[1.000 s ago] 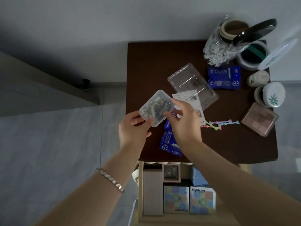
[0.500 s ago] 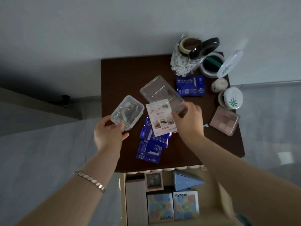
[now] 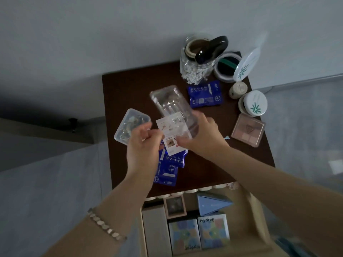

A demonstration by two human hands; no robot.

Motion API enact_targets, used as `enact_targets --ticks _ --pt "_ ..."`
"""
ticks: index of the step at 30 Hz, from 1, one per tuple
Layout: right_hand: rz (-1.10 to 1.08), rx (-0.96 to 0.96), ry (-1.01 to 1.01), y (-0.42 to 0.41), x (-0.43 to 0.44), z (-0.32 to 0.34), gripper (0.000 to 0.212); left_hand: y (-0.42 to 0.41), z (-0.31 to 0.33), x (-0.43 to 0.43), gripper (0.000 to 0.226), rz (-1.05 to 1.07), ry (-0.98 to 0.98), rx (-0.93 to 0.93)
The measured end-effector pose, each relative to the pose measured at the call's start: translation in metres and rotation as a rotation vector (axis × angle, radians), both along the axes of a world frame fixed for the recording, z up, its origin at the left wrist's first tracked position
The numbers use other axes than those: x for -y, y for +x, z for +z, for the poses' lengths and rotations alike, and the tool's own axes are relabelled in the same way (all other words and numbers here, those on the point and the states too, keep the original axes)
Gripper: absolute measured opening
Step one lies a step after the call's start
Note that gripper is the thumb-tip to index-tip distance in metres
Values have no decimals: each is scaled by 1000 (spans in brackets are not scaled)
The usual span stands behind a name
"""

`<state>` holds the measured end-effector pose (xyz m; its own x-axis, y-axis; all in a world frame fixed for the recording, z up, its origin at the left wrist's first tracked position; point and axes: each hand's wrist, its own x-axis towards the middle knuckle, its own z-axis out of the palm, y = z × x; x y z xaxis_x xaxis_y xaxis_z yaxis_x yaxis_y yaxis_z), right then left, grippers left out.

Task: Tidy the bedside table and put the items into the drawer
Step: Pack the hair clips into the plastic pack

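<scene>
Curling, left hand (image 3: 143, 145) holds small box (image 3: 130, 125), right hand (image 3: 202, 136) clear case (image 3: 170, 102).

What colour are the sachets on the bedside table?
Dark blue with white print; sachets clearest in head view.

**Lighting and image quality, head view.** The light is dim and a cool grey-blue, with no lamp in sight. The wall (image 3: 111, 34) is the brightest surface and grows paler toward the upper right. A broad dark shadow lies at its foot on the left. The dark bedside table (image 3: 130, 93) swallows detail. Soft highlights sit on the jar's black lid (image 3: 211, 49) and the clear plastic case (image 3: 167, 101). One pale patch of light marks the floor (image 3: 46, 191) at far right. Motion blur smears the left hand (image 3: 143, 145), the right hand (image 3: 202, 134) and the tilted white lid (image 3: 246, 65) (its upper rim ghosted). Wide-angle distortion splays the table's edges and bends the line where wall meets floor. The drawer (image 3: 257, 223) looks soft and grainy at lower right.
</scene>
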<state>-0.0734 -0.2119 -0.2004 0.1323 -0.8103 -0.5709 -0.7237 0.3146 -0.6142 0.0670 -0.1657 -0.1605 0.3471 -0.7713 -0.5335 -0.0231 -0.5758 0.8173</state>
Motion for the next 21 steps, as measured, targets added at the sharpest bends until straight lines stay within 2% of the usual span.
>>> enact_targets --ticks 2,3,4,6,7,8,10,11,12,14,18,21 --pt "-59 233 36 -7 -22 25 70 -6 -1 3 77 31 83 -347" --pt "-69 332 61 -11 -31 35 55 -9 0 5 89 8 103 -458" --pt "-63 414 92 -15 -40 42 38 -13 2 7 95 -46 119 -535" --pt "-17 483 102 -24 -54 53 17 -27 9 8 89 -102 172 -621" --pt "12 467 68 -25 -58 57 16 -32 11 7 84 -92 213 -656" --pt "39 393 -15 -26 -61 55 24 -39 12 6 81 -73 269 -721" --pt "150 127 -317 -25 -62 52 41 -46 10 3 84 -29 387 -859" --pt "195 61 -473 -25 -64 47 43 -48 10 2 86 -29 419 -891" --pt "210 66 -562 -29 -65 43 41 -49 10 2 89 -54 433 -885" --pt "164 151 -573 -35 -62 43 38 -50 11 -1 90 -227 381 -771" --pt "-44 286 -403 -46 -56 48 32 -57 22 -9 68 -629 165 -479" --pt "-186 340 -273 -40 -57 53 28 -61 24 -8 59 -703 36 -291"
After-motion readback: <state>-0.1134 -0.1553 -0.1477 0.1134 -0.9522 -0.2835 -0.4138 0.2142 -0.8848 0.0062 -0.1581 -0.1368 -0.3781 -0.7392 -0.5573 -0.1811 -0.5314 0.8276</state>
